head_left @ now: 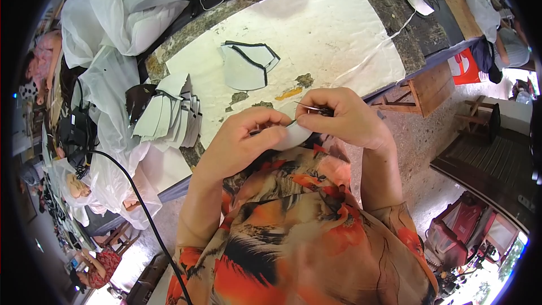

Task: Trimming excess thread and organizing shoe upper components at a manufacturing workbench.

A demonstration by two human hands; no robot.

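Head view: both hands' fingers (pixel 265 121) pinched shut on white piece (pixel 291 134).

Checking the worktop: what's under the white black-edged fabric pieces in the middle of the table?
Under the white black-edged fabric pieces lies a worn cream sheet covering the mottled stone table; the patch directly beneath them is hidden.

Short-sleeved top (pixel 299 231) — loose, thin fabric, bold print: orange and red blotches, black brush-like streaks, cream patches between. Sleeve hems end just above the elbows, one either side of the top. Forearms bare below them. Left hand (pixel 243 141) and right hand (pixel 344 116) ungloved — no rings or watch visible.
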